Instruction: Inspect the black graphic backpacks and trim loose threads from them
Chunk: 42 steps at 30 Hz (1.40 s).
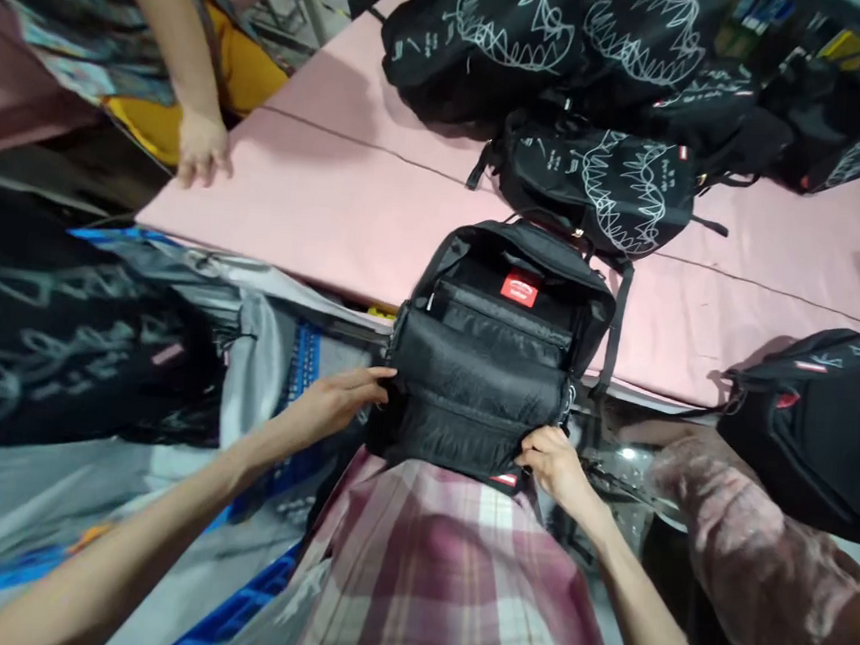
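Note:
A black backpack (482, 367) lies unzipped at the table's front edge, its front panel folded down toward my lap. Inside it a red label (519, 289) and a dark inner pocket show. My left hand (355, 393) pinches the panel's left edge, thumb side partly hidden. On the other side my right hand (549, 460) is closed on the panel's lower right edge, near a small red-and-white tag (505, 480). A black strap (614, 329) hangs down at the backpack's right.
Beyond the open one, another black backpack (599, 187) with white scribble print lies on the pink table (319, 212). Several more are piled behind it. A black bag (819, 427) sits at the right; a printed one (76, 322) at the left. Another person's hand (203, 145) rests on the table.

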Tool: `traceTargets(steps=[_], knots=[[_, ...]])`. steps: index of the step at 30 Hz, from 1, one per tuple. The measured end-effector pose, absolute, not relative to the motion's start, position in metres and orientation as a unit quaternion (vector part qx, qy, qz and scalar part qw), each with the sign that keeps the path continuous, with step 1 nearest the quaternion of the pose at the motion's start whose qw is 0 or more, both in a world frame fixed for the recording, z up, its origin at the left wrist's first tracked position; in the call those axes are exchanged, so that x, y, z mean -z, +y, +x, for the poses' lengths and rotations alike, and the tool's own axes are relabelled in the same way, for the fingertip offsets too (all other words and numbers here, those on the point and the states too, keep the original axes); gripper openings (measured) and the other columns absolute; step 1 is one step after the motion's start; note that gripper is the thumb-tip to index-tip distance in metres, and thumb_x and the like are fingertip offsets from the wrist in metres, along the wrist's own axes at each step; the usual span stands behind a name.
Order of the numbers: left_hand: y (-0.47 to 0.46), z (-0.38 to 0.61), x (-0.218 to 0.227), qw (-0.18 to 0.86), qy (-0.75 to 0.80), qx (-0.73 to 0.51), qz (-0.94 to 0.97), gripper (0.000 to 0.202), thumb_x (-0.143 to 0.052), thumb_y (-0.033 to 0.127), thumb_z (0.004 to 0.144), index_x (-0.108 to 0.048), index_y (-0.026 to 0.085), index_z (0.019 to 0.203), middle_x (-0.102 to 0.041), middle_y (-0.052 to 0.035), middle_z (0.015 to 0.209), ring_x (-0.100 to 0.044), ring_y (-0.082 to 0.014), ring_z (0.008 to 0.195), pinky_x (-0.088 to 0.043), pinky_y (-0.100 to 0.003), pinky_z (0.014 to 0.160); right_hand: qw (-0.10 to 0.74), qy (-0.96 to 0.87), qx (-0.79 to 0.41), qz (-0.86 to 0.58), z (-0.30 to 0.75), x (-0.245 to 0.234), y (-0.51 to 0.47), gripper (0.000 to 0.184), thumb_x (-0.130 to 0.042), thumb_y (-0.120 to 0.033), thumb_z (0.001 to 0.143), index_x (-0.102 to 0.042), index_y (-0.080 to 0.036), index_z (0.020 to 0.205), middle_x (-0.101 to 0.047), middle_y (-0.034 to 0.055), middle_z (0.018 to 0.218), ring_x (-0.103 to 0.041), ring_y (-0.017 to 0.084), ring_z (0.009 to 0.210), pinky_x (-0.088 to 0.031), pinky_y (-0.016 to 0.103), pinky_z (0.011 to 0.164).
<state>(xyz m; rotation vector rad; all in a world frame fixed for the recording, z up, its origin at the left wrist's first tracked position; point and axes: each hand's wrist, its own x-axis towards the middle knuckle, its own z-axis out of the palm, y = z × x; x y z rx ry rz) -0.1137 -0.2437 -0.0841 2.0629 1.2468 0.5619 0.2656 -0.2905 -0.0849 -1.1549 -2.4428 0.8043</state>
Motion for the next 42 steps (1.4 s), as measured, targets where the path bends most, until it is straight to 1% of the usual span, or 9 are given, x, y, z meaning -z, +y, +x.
traceTargets(steps=[4, 12, 16, 20, 25, 30, 33, 37, 42], knots=[[-0.245, -0.113, 0.088, 0.32, 0.487, -0.242, 0.776, 0.03, -0.034, 0.016, 0.08, -0.064, 0.02, 0.083, -0.064, -0.0085, 0.112, -0.056, -0.02, 0.11, -0.048, -0.034, 0.09, 0.186, -0.853, -0.271, -0.406, 0.26, 0.094, -0.287, 0.028, -0.043, -0.011, 0.086, -0.068, -0.021, 0.08, -0.06, 0.0057, 0.08, -0.051, 0.018, 0.08, -0.037, 0.035, 0.072], [-0.225, -0.11, 0.071, 0.382, 0.529, -0.296, 0.698, 0.02, -0.049, 0.032, 0.077, -0.063, 0.019, 0.075, -0.07, -0.0081, 0.089, -0.064, -0.02, 0.085, -0.05, -0.033, 0.079, 0.217, -0.836, -0.281, -0.419, 0.264, 0.097, -0.292, 0.028, -0.043, -0.009, 0.085, -0.067, -0.022, 0.079, -0.059, 0.005, 0.081, -0.051, 0.018, 0.079, -0.039, 0.036, 0.073], [-0.2, -0.105, 0.059, 0.453, 0.595, -0.367, 0.554, 0.025, -0.061, 0.037, 0.069, -0.062, 0.016, 0.081, -0.069, -0.0072, 0.078, -0.065, -0.0195, 0.077, -0.051, -0.034, 0.079, 0.229, -0.831, -0.294, -0.413, 0.264, 0.096, -0.291, 0.027, -0.045, -0.009, 0.084, -0.067, -0.022, 0.076, -0.059, 0.0047, 0.08, -0.051, 0.018, 0.078, -0.04, 0.035, 0.071], [-0.145, -0.079, 0.039, 0.419, 0.596, -0.424, 0.538, 0.028, -0.056, 0.031, 0.07, -0.061, 0.013, 0.091, -0.068, -0.0073, 0.082, -0.064, -0.0172, 0.077, -0.051, -0.032, 0.077, 0.244, -0.823, -0.299, -0.416, 0.261, 0.095, -0.289, 0.026, -0.046, -0.01, 0.084, -0.067, -0.022, 0.075, -0.059, 0.0042, 0.078, -0.052, 0.018, 0.076, -0.04, 0.035, 0.07], [-0.096, -0.006, 0.035, 0.349, 0.527, -0.203, 0.748, 0.037, -0.044, 0.032, 0.081, -0.061, 0.013, 0.107, -0.064, -0.0118, 0.108, -0.058, -0.022, 0.101, -0.044, -0.035, 0.09, 0.234, -0.817, -0.316, -0.422, 0.256, 0.096, -0.301, 0.025, -0.048, -0.011, 0.084, -0.068, -0.022, 0.074, -0.06, 0.0037, 0.078, -0.052, 0.017, 0.077, -0.039, 0.034, 0.071], [-0.122, 0.033, 0.057, 0.28, 0.394, 0.147, 0.863, 0.047, -0.037, 0.05, 0.088, -0.051, 0.026, 0.126, -0.031, -0.0079, 0.145, -0.021, -0.0302, 0.135, -0.035, -0.044, 0.099, 0.165, -0.794, -0.431, -0.395, 0.267, 0.071, -0.302, 0.015, -0.057, -0.02, 0.083, -0.07, -0.02, 0.074, -0.065, 0.0033, 0.078, -0.056, 0.016, 0.078, -0.042, 0.03, 0.072], [-0.134, 0.03, 0.064, 0.264, 0.383, 0.167, 0.869, 0.048, -0.029, 0.049, 0.091, -0.045, 0.028, 0.131, -0.032, -0.0076, 0.145, -0.022, -0.0282, 0.135, -0.031, -0.043, 0.102, 0.18, -0.749, -0.492, -0.406, 0.278, 0.052, -0.274, 0.013, -0.059, -0.024, 0.083, -0.07, -0.018, 0.077, -0.068, 0.0036, 0.082, -0.059, 0.015, 0.081, -0.046, 0.026, 0.075], [-0.131, 0.025, 0.064, 0.266, 0.371, 0.172, 0.873, 0.049, -0.03, 0.048, 0.091, -0.048, 0.023, 0.129, -0.039, -0.0079, 0.141, -0.028, -0.0266, 0.133, -0.026, -0.039, 0.106, 0.214, -0.751, -0.303, -0.547, 0.274, 0.058, -0.211, 0.022, -0.051, -0.014, 0.085, -0.066, -0.018, 0.101, -0.065, 0.0073, 0.103, -0.056, 0.018, 0.099, -0.043, 0.032, 0.09], [-0.126, 0.021, 0.063, 0.303, 0.352, 0.162, 0.871, 0.051, -0.025, 0.049, 0.091, -0.05, 0.024, 0.127, -0.051, -0.0038, 0.132, -0.042, -0.0214, 0.124, -0.03, -0.032, 0.104, 0.079, -0.784, -0.157, -0.596, 0.252, 0.094, -0.153, 0.038, -0.051, -0.01, 0.081, -0.056, -0.008, 0.118, -0.048, 0.0173, 0.13, -0.042, 0.027, 0.121, -0.035, 0.041, 0.101]])
